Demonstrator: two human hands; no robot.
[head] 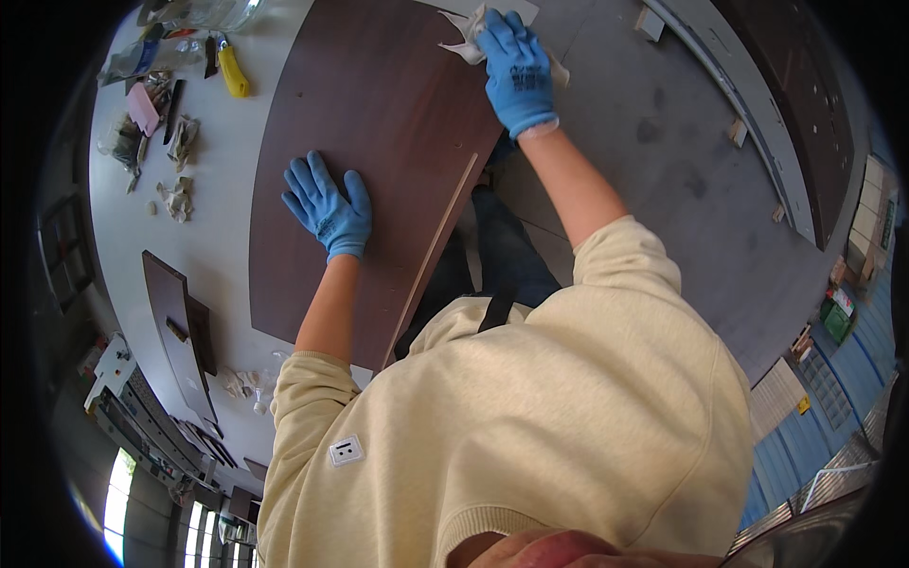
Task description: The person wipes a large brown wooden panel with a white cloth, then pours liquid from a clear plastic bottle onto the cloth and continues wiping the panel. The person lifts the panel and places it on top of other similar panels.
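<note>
A dark brown wood-grain panel (383, 92) lies before me on a pale table. Palm down on its face rests my left hand (330, 206), in a blue coated work glove, fingers spread and holding nothing. My right hand (518, 71), gloved the same way, holds a crumpled off-white cloth (469, 34) at the panel's far right edge. Part of that cloth is hidden under the fingers. Along the panel's near right edge runs a narrow light strip (433, 259). A few small holes mark the panel's face.
On the pale table (220, 149) lie a yellow-handled tool (233, 71), a plastic bottle (153, 58), a pink object (143, 108) and crumpled rags (183, 142). A smaller dark panel (170, 312) stands at left. Another long dark panel (788, 92) is at right, beyond the grey floor (682, 184).
</note>
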